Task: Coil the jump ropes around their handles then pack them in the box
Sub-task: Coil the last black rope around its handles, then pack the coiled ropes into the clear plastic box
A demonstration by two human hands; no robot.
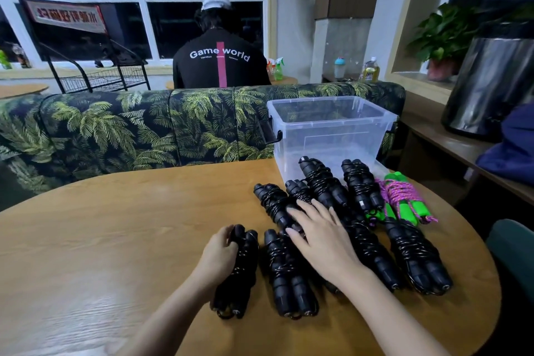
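Several black jump ropes, each coiled round its paired handles, lie on the wooden table (115, 225) in front of the clear plastic box (332, 124). My left hand (219, 254) grips the leftmost coiled black rope (242, 277) from its left side. My right hand (320, 234) lies flat with straight fingers over other bundles, its fingertips on a coiled black rope (274, 205). Another black bundle (286, 277) sits between my hands. A green-handled rope with pink cord (404, 199) lies at the right by the box. The box looks empty.
A palm-print sofa back (144, 124) runs behind the table. A person in a black shirt (219, 66) sits beyond it, facing away. A side shelf at the right holds a dark bin (491, 81) and blue cloth (514, 147). A teal chair edge (514, 254) is at right.
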